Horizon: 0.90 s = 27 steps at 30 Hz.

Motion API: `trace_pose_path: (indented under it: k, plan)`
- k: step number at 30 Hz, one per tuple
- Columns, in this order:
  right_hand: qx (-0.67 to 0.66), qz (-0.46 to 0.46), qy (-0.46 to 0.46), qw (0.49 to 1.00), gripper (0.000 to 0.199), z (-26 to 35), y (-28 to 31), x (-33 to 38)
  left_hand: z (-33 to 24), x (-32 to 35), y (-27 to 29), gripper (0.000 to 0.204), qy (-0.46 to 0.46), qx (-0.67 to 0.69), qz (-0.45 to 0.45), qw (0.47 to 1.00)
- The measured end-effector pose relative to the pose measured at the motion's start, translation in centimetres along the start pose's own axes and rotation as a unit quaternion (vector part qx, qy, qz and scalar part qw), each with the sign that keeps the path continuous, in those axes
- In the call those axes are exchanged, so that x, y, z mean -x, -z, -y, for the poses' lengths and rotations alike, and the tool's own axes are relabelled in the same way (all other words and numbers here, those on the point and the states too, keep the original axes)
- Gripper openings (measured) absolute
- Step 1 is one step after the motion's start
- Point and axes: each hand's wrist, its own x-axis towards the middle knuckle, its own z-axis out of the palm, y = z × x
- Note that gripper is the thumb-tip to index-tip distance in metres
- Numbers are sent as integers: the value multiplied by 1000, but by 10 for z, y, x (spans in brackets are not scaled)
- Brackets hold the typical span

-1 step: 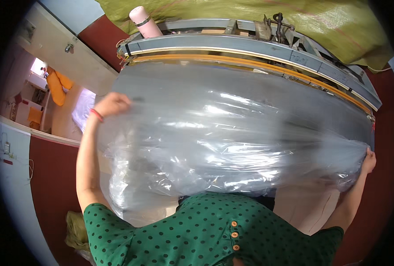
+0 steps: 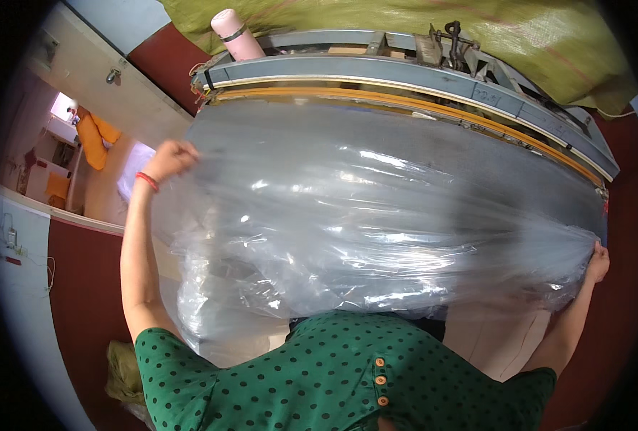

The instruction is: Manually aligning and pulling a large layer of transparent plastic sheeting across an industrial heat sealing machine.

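Observation:
A large clear plastic sheet point(image 2: 376, 215), wrinkled and shiny, is stretched wide across the grey bed of a machine point(image 2: 477, 154). My left hand point(image 2: 169, 159) is closed on the sheet's far left edge, arm stretched out, a red band on the wrist. My right hand point(image 2: 598, 263) grips the bunched right end of the plastic near the machine's right corner. The sheet hangs down toward my green dotted top point(image 2: 333, 373).
A blue-grey bar with an orange strip point(image 2: 405, 97) runs along the machine's far side. A pink bottle point(image 2: 231, 32) and a small metal fitting point(image 2: 452, 36) stand on top. Green sacking point(image 2: 534, 43) lies behind. An open doorway point(image 2: 82, 158) is at left.

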Motion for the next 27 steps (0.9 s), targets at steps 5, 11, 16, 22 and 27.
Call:
trace_pose_path:
  k: [5, 11, 16, 22, 27]
  plan:
    - [56, -9, -78, 995, 43, 5, 11, 8, -36, -7, -23, 30, -221, -266, -537, 770]
    - [39, 1, -59, 997, 45, 0, -2, 0, -4, -43, -140, 45, -296, -172, -201, 918]
    - [-8, -6, -45, 999, 48, -35, -7, -11, -8, -55, -135, 40, -262, -172, -215, 925]
    - [-379, -33, -50, 923, 39, -46, 4, -9, -36, -78, -130, 25, -169, -160, -279, 932]
    - [-525, -41, -161, 835, 40, -51, 49, -1, -37, -91, -141, 20, -158, -113, -343, 919]
